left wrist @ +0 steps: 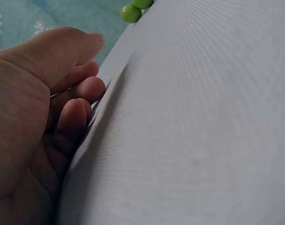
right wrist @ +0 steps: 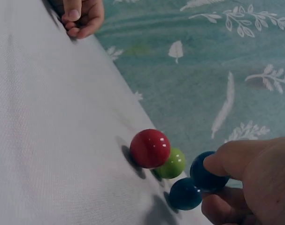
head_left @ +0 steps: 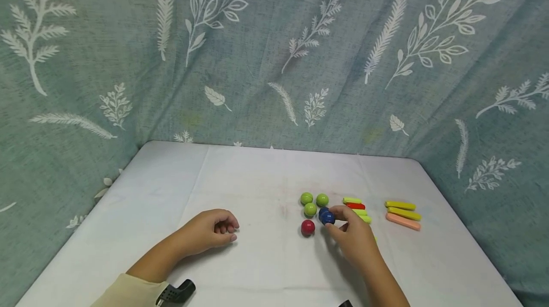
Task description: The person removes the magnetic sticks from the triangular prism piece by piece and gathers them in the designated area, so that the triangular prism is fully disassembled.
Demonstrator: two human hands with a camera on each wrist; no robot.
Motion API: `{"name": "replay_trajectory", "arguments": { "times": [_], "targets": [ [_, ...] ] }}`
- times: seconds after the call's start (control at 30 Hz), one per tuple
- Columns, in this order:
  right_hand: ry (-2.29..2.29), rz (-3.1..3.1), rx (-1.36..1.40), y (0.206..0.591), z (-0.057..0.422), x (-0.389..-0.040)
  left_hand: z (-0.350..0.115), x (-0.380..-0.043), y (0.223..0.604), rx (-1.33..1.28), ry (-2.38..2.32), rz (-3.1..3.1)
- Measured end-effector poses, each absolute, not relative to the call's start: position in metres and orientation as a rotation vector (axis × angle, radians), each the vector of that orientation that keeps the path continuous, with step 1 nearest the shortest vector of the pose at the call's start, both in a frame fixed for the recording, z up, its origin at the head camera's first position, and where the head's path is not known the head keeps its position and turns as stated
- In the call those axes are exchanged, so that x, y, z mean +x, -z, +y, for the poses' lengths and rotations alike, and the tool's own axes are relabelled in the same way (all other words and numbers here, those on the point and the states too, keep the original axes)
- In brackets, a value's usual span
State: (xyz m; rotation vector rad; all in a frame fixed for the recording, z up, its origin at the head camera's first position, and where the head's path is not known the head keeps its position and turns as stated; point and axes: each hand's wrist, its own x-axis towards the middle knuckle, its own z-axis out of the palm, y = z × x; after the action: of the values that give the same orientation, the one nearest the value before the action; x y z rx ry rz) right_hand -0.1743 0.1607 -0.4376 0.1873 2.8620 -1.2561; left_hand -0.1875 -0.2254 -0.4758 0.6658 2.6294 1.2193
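My right hand pinches a glossy blue ball between thumb and fingers, just above the table. Right beside it a second blue ball rests on the white cloth; whether the two touch is unclear. A red ball lies to the left of the pinched ball. Several green balls sit together just behind. Off to the left, my left hand rests on the table with loosely curled fingers and nothing in them.
Beyond my right hand lie short light-green sticks and a red stick, partly hidden by the hand. Farther right are two yellow sticks and an orange one. A patterned teal curtain surrounds the white table.
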Motion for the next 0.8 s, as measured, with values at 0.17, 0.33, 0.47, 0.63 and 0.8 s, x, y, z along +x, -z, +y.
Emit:
{"name": "replay_trajectory", "arguments": {
  "times": [0.17,0.33,0.47,0.63,0.8],
  "targets": [
    [1.204,2.838,0.238,0.442,0.16,-0.177,-0.226,-0.187,0.475,0.655,-1.22,2.636],
    [1.182,2.817,0.241,0.446,0.158,-0.177,-0.226,-0.187,0.475,0.644,-1.224,2.629],
    [1.138,2.825,0.23,0.448,0.156,-0.177,-0.226,-0.187,0.476,0.645,-1.225,2.63],
    [1.071,2.811,0.239,0.449,0.153,-0.175,-0.226,-0.187,0.476,0.644,-1.224,2.63],
    [1.035,2.821,0.221,0.449,0.153,-0.175,-0.226,-0.187,0.476,0.647,-1.225,2.629]
  ]
}}
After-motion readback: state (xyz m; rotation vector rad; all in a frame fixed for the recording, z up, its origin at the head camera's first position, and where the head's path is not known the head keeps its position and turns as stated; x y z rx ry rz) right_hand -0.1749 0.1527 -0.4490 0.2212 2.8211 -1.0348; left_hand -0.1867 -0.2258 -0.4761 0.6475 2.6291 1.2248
